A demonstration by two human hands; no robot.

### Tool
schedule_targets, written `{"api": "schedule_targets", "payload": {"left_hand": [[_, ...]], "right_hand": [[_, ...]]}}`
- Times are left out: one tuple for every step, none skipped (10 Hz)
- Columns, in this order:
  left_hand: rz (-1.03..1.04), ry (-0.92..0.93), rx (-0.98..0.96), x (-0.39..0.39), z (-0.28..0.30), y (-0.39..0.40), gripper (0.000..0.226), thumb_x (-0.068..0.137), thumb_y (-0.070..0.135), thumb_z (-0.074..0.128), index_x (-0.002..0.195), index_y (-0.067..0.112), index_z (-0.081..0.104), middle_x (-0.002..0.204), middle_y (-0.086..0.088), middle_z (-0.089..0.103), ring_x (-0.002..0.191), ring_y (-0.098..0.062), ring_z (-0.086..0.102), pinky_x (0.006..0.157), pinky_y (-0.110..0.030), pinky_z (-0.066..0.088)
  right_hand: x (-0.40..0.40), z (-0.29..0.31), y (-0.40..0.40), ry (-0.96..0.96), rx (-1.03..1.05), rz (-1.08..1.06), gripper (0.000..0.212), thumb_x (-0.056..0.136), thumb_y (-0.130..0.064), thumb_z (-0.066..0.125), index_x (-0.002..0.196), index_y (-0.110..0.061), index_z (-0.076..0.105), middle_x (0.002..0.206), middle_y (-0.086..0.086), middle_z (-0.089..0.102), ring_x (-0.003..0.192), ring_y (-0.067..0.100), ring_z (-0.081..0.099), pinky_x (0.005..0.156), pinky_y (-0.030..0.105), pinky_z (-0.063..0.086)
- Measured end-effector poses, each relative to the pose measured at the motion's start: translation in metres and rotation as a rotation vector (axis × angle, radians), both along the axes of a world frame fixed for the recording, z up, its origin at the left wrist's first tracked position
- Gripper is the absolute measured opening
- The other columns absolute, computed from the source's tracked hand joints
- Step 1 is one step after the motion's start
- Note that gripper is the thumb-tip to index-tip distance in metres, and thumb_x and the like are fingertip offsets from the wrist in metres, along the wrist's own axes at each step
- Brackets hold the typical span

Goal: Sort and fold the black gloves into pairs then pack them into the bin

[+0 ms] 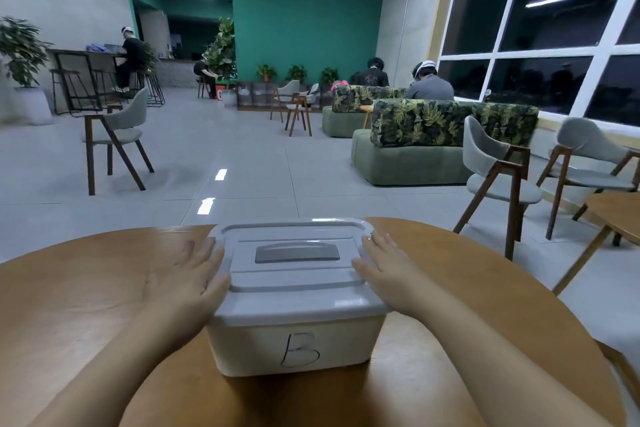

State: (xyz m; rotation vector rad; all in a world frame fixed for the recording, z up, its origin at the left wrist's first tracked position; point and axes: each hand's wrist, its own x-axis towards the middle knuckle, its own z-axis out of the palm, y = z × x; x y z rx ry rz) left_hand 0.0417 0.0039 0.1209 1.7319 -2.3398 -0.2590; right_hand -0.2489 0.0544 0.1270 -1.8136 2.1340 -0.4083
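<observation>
A pale grey plastic bin [294, 347] marked "B" on its front stands on the round wooden table [79, 291] right before me. Its lid [294, 274], with a grey handle [298, 252] in the middle, lies closed on top. My left hand [192, 274] lies flat with straight fingers against the lid's left edge. My right hand [384, 267] lies flat along the lid's right edge, a ring on one finger. No black gloves show anywhere; the bin's inside is hidden.
Grey chairs [498, 180] and a second wooden table [616, 215] stand to the right beyond the table's edge. Another chair [114, 135] stands at the left on the tiled floor. Green sofas [415, 146] with seated people are further back.
</observation>
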Motion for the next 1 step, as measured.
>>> {"api": "schedule_targets", "payload": {"left_hand": [[0.005, -0.030, -0.032, -0.0015, -0.0076, -0.0013, 0.087, 0.064, 0.067, -0.011, 0.146, 0.039, -0.006, 0.150, 0.026, -0.018, 0.139, 0.000, -0.021, 0.113, -0.046, -0.003]], "right_hand": [[0.0011, 0.0049, 0.0083, -0.139, -0.040, -0.004, 0.059, 0.099, -0.048, 0.035, 0.152, -0.031, 0.015, 0.158, -0.018, -0.009, 0.145, 0.006, -0.005, 0.112, 0.025, 0.007]]}}
